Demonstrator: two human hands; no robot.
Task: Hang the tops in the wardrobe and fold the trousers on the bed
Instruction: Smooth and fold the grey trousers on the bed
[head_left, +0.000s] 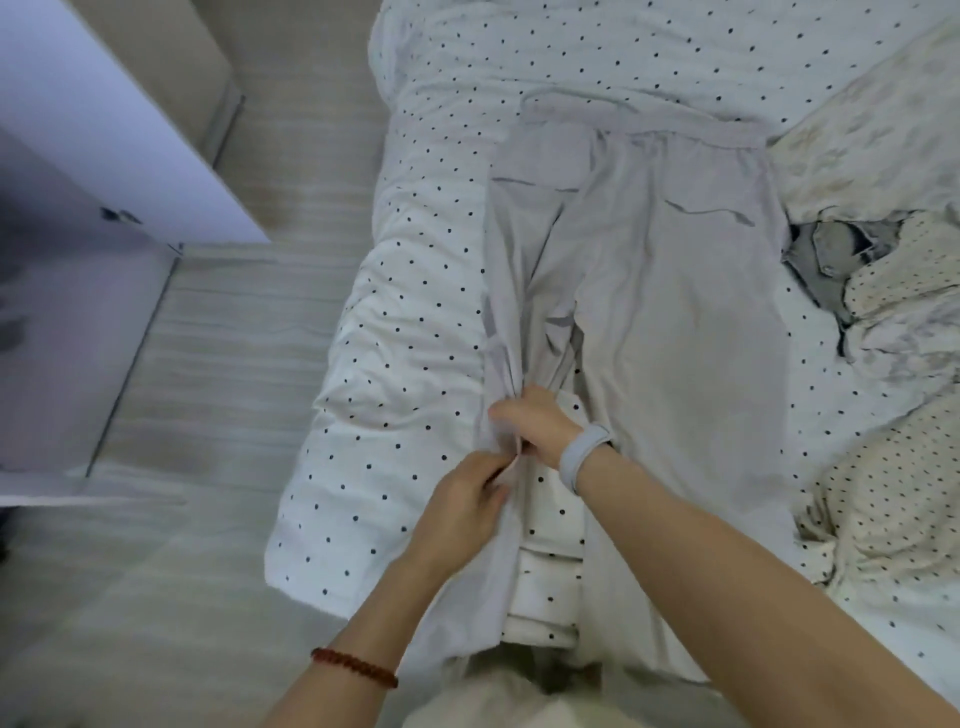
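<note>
Two hands bunch up one trouser leg on the bed.

The light trousers (675, 291) lie flat near the bed's (395, 322) left edge. The left hand (462, 512) and right hand (535, 426) both pinch the left leg's cloth.

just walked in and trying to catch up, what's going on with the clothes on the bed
A person is working on a pair of light grey trousers spread on the polka-dot bed, waistband at the far end. Both hands are on the one trouser leg nearest the bed's edge: the left hand pinches its fabric and the right hand has a grip on the bunched cloth just above. The trousers are not yet folded. A grey garment lies half buried in the cream duvet beside them.
</note>
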